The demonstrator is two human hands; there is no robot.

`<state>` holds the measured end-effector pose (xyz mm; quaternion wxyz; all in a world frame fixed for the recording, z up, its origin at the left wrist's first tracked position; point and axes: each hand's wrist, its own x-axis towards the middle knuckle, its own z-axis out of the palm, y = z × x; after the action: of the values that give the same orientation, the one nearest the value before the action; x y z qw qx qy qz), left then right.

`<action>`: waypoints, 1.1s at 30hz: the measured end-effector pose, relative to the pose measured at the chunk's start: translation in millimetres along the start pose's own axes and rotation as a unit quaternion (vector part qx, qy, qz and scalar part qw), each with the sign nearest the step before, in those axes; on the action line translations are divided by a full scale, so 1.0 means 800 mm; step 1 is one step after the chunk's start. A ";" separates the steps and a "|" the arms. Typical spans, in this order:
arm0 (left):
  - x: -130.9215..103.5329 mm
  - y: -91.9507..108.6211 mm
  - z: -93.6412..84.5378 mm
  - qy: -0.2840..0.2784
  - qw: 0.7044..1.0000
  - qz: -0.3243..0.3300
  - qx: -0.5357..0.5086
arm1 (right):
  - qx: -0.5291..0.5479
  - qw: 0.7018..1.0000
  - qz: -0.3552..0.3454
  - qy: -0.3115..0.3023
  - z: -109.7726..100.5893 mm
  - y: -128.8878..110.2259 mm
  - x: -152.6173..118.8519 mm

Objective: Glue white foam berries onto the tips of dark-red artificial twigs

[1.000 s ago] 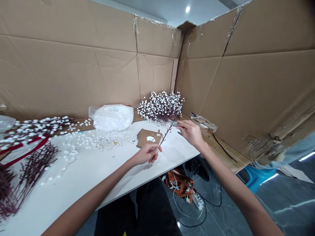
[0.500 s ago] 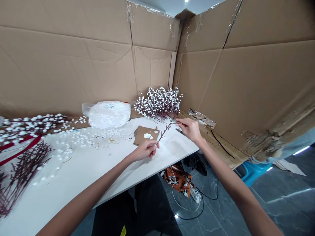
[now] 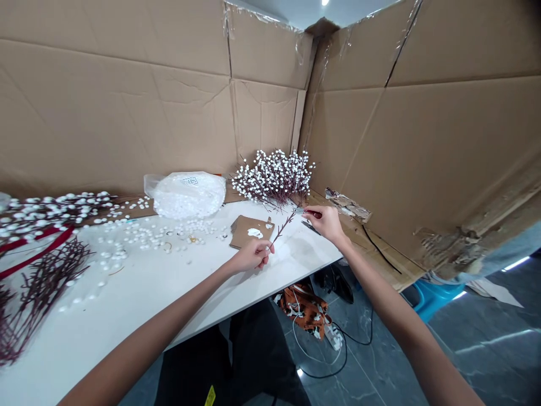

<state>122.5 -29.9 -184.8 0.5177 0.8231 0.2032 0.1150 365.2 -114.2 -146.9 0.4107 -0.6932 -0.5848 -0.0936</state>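
Note:
My left hand (image 3: 253, 255) is closed around the lower end of a bare, dark red-brown twig (image 3: 284, 226) with short side shoots. The twig slants up to the right over the white table. My right hand (image 3: 328, 223) pinches a small tool (image 3: 313, 213) with a dark red handle and a pale, metal-looking end, close to the twig's tip. Whether the two touch I cannot tell. Beyond my left hand lies a cardboard piece (image 3: 243, 230) with a white blob (image 3: 255, 232) on it. A dark, thin pointed object (image 3: 310, 227) rests below my right hand.
Twigs with white berries (image 3: 274, 177) are heaped in the back corner. Loose white beads (image 3: 147, 234) are scattered leftward by a plastic bag (image 3: 188, 194). Bare twigs (image 3: 46, 287) and berried stems (image 3: 59, 211) lie far left. Cardboard walls (image 3: 127, 113) enclose the back and right.
The tool in my right hand has turned slightly, showing more of its red handle. My left hand still holds the twig almost in place. The view has shifted a little.

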 end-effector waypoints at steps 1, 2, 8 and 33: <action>0.000 0.000 0.001 0.003 1.000 -0.002 0.003 | -0.001 1.000 0.003 -0.001 0.000 0.001 0.000; 0.000 0.000 0.002 0.005 1.000 -0.003 0.005 | -0.003 1.000 0.006 -0.002 0.001 0.001 -0.001; 0.000 0.002 0.006 0.014 1.000 -0.010 0.007 | -0.005 1.000 0.020 -0.005 0.005 0.004 -0.008; -0.003 0.008 0.009 0.005 0.991 -0.069 -0.118 | 0.041 0.991 0.109 0.064 -0.002 0.013 -0.019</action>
<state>124.8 -39.2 -182.4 0.6166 0.7400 0.2468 0.1062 370.6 -126.3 -160.1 0.4834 -0.7277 -0.4818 -0.0686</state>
